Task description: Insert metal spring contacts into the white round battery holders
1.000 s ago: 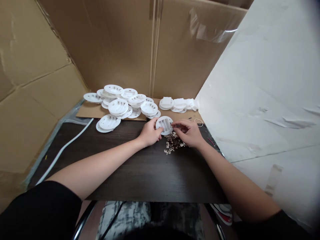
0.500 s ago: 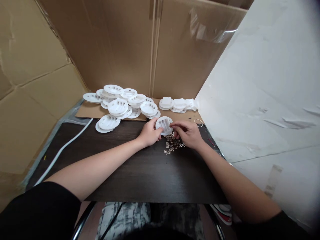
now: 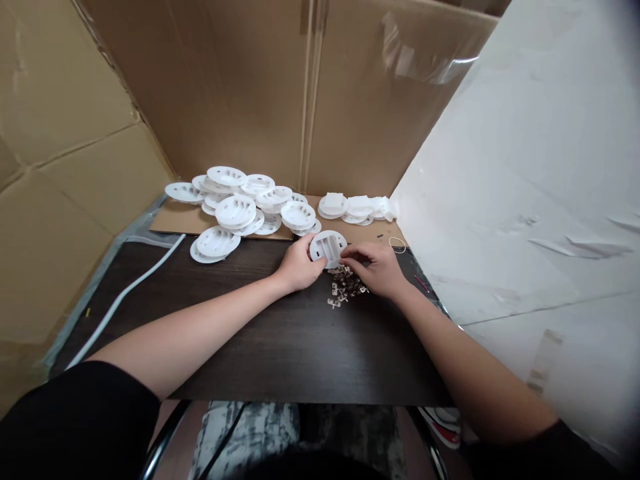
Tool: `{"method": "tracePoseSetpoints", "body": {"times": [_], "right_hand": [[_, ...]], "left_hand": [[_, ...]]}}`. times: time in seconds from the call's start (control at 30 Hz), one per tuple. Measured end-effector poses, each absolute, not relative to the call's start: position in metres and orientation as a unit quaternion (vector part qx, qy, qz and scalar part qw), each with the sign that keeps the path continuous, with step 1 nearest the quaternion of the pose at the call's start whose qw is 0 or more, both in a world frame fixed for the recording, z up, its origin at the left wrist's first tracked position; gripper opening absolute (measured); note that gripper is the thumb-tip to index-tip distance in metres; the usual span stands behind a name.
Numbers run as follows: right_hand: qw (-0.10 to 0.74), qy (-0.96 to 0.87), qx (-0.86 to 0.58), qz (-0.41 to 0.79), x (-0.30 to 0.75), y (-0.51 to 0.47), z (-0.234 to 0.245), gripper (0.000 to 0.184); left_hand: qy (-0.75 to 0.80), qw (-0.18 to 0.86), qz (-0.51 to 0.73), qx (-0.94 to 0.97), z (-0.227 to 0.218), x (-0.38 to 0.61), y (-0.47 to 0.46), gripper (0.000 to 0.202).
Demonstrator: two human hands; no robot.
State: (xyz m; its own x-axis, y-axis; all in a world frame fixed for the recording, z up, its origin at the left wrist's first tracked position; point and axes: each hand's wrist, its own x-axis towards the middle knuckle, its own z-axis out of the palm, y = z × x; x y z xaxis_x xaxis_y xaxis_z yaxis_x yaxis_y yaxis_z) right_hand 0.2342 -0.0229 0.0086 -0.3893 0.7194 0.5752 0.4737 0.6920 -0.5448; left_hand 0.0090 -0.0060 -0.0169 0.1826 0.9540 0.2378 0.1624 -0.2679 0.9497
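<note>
My left hand (image 3: 300, 265) grips the left edge of a round white plastic base (image 3: 327, 247), its thumb on the front. The base is tilted toward me, and its slotted recess shows. At its right edge my right hand (image 3: 375, 267) is closed, with thumb and fingertips pinched together against the recess. Whatever sits between those fingertips is too small to make out. Just below both hands lies a pile of small metal contact pieces (image 3: 345, 285) on the dark table (image 3: 300, 347).
Stacked white round bases (image 3: 235, 213) cover a cardboard sheet (image 3: 167, 220) at the back left. More white pieces (image 3: 360, 207) lie face down at the back right, near a rubber band (image 3: 397, 245). A white cable (image 3: 125, 297) runs along the left. Cardboard walls (image 3: 240, 87) enclose the back.
The white base has turned in my left hand, so its recess slots face a different way. My right fingertips have shifted slightly lower along its right edge.
</note>
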Motion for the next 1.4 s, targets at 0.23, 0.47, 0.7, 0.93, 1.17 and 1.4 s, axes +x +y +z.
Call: {"method": "tracePoseSetpoints", "body": {"times": [0.23,0.47,0.7,0.93,1.17,1.4], "right_hand": [[0.416,-0.848,-0.314,0.098,0.235,-0.021,0.003,0.008],[0.39,-0.872,-0.29,0.064,0.239,-0.015,-0.007,0.013],[0.356,-0.887,-0.286,0.064,0.243,-0.013,-0.007,0.019],[0.331,-0.893,-0.302,0.052,0.245,-0.014,-0.006,0.028],[0.329,-0.89,-0.309,0.058,0.246,-0.013,-0.007,0.029],[0.355,-0.88,-0.308,0.068,0.243,-0.013,-0.007,0.02]], "left_hand": [[0.402,0.451,0.486,0.632,-0.019,0.011,-0.006,0.044],[0.393,0.503,0.475,0.606,-0.013,0.014,-0.01,0.038],[0.395,0.509,0.47,0.603,-0.01,0.013,-0.01,0.036],[0.4,0.504,0.466,0.608,-0.009,0.013,-0.01,0.035],[0.402,0.504,0.46,0.61,-0.007,0.012,-0.011,0.034],[0.415,0.516,0.45,0.599,-0.006,0.013,-0.013,0.034]]}}
